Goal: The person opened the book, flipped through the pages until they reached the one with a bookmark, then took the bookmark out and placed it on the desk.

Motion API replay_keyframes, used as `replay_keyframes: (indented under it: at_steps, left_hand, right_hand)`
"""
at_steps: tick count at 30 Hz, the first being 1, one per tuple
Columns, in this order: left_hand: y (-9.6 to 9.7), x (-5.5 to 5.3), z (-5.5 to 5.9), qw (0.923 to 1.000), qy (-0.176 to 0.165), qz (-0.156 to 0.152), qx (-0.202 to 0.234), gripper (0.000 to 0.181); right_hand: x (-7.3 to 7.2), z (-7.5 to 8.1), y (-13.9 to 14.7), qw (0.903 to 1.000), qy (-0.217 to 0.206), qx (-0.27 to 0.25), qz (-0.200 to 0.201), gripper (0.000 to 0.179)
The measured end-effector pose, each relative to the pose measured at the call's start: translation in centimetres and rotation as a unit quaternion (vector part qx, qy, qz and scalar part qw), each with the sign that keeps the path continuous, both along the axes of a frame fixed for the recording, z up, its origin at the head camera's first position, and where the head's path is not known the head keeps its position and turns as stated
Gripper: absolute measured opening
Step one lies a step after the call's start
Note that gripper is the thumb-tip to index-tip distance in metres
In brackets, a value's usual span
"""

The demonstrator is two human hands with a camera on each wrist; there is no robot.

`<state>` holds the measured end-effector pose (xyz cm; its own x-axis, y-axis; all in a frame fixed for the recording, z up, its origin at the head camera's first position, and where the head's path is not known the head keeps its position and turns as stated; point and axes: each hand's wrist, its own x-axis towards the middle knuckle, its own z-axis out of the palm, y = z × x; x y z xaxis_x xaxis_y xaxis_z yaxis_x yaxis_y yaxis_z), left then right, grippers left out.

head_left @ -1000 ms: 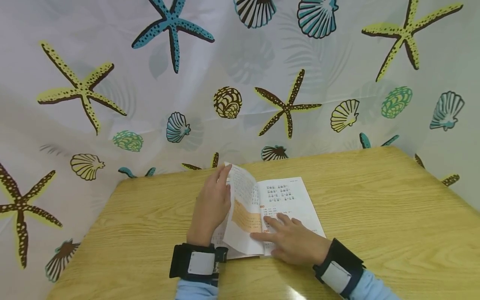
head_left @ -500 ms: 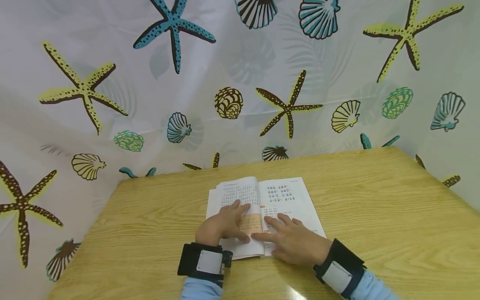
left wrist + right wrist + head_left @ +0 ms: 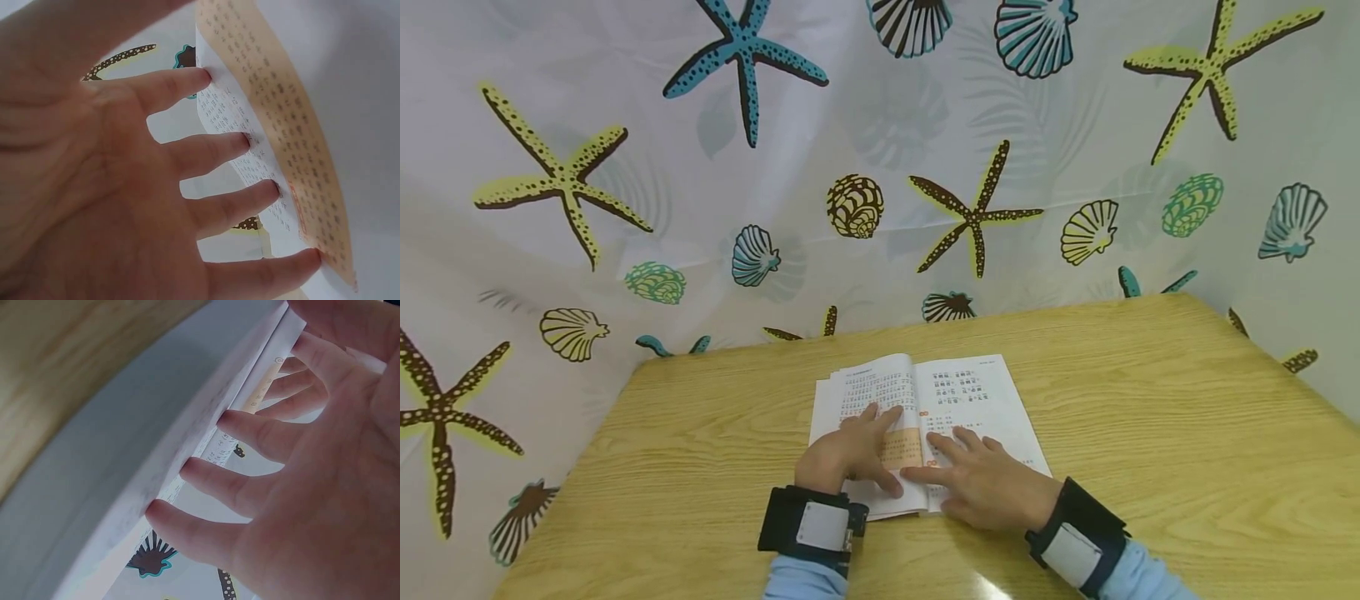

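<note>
An open book [image 3: 951, 379] lies on the wooden table, its left page printed with text and an orange band. My left hand [image 3: 857, 450] rests on that left page with fingers spread. In the left wrist view, the fingertips of the left hand [image 3: 144, 181] touch the printed page [image 3: 281, 131] beside the orange band. My right hand [image 3: 988, 483] lies across the lower part of the right page, fingers spread and the thumb near the centre fold. Seen from the right wrist, the right hand's fingertips [image 3: 159, 512] press on the page [image 3: 131, 481].
Around the book spreads the wooden table [image 3: 1142, 400]. Behind it hangs a white cloth [image 3: 805, 192] printed with starfish and shells. Each wrist wears a black strap [image 3: 808, 525] with a pale plate.
The left hand has brought the lifted page down to the left, and now lies spread on it, having shifted only slightly since half a second ago. The right hand stays put.
</note>
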<state>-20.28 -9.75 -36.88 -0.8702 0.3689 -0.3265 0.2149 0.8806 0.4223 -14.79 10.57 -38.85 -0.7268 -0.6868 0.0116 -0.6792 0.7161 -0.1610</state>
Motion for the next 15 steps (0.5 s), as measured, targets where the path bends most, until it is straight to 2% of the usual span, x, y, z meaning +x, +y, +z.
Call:
replay_keyframes:
  at_steps: [15]
  left_hand:
    - [0.21,0.07,-0.09,0.9998,0.005,-0.003,-0.019,0.102]
  right_hand:
    - [0.06,-0.02,-0.03,1.0000,0.006,0.001,-0.001,0.051]
